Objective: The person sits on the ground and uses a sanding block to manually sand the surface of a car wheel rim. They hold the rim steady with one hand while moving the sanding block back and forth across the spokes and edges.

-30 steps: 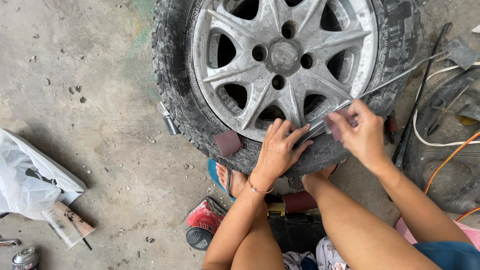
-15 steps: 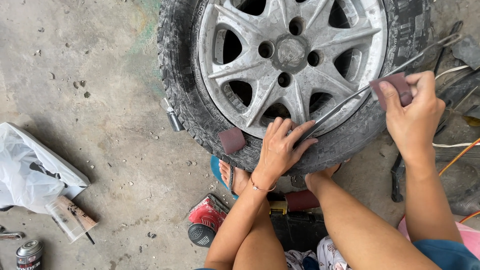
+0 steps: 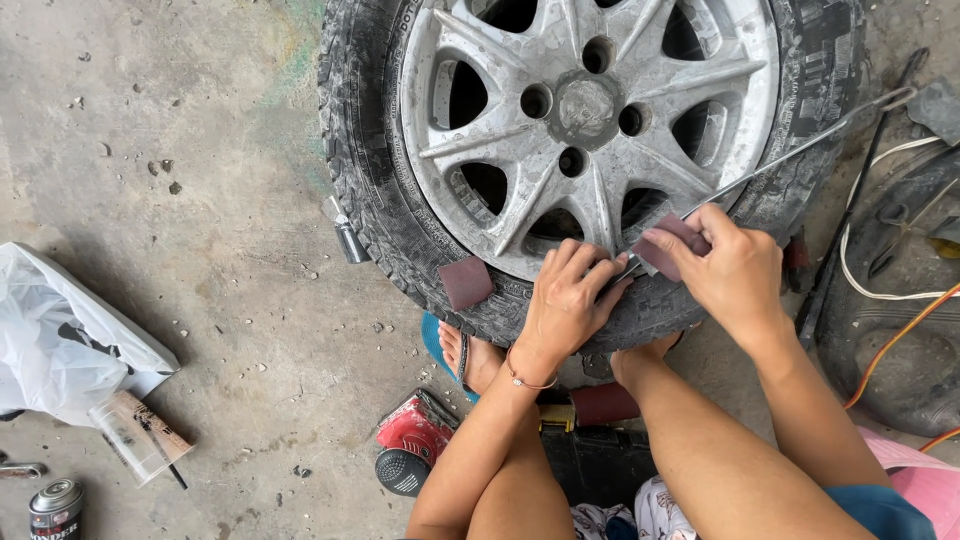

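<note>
The left hand [image 3: 568, 300] lies flat and released on the tyre [image 3: 400, 240]. Just beside it, the right hand [image 3: 730, 270] grasps a sanding block [image 3: 668, 240] with a metal rod [image 3: 790, 158] against the rim [image 3: 590, 130].

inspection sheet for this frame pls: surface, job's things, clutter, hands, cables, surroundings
Surface: bare concrete floor, stained, small stones scattered.
Job's things: tyre on silver alloy rim, lying flat; thin metal rod across it; brown abrasive piece pinched on the rod; a second piece lies on the sidewall.
Clutter: white plastic bag, clear cup, spray can, red power tool.
Hands: left hand flat on the tyre; right hand gripping the abrasive piece.
Cables: white cable and orange cable at right.
Surroundings: nothing seen beyond the floor.
</note>
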